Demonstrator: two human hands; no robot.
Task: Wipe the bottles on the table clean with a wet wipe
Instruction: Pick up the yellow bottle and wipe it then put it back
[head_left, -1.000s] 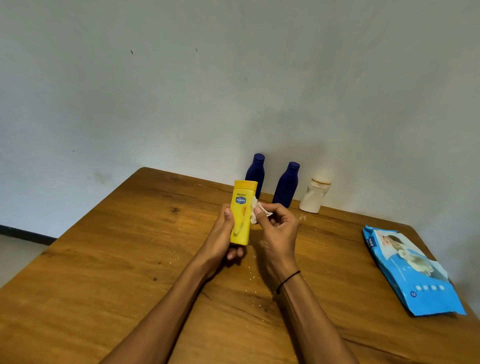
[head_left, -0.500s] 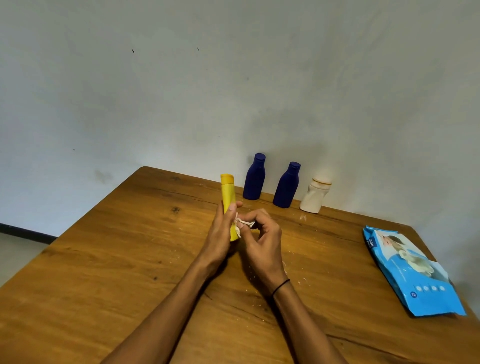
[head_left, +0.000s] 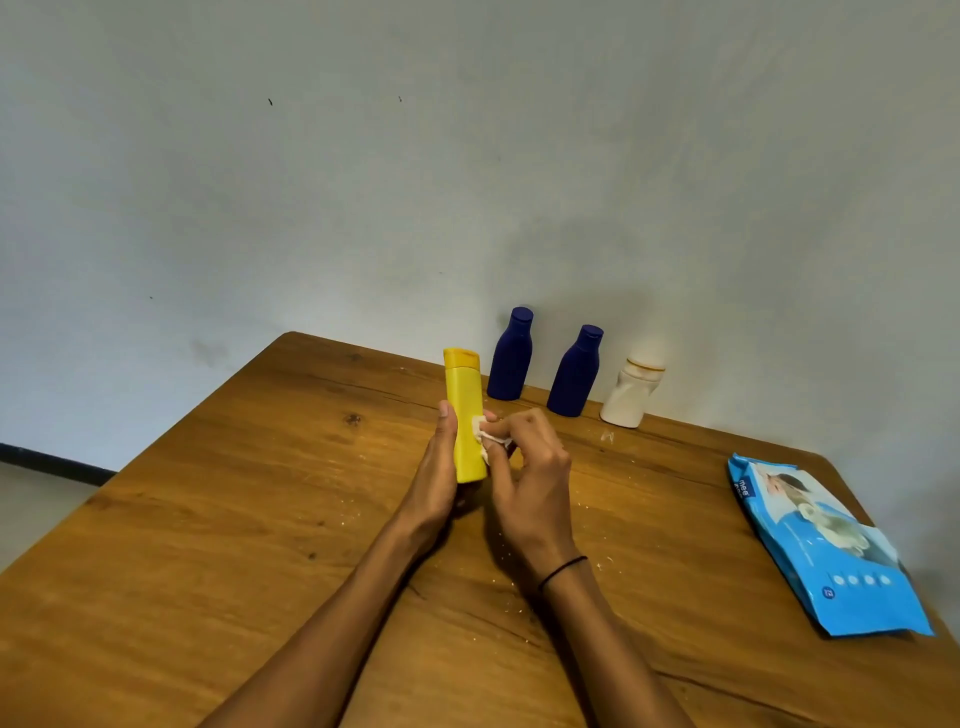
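My left hand (head_left: 439, 470) grips a yellow bottle (head_left: 464, 410) upright above the wooden table (head_left: 234, 519), its narrow side toward me and its cap up. My right hand (head_left: 530, 478) pinches a small crumpled white wet wipe (head_left: 485, 435) and presses it against the bottle's right side. Two dark blue bottles (head_left: 511, 356) (head_left: 575, 371) and a dented white bottle (head_left: 631, 392) stand in a row at the table's far edge by the wall.
A blue pack of wet wipes (head_left: 826, 545) lies flat near the table's right edge. Small pale crumbs are scattered on the wood around my hands. A grey wall rises right behind the bottles. The floor shows past the table's left edge.
My left hand has turned the yellow bottle from label-front to its narrow side. My right hand keeps the wipe on the bottle and has shifted slightly along its right side.
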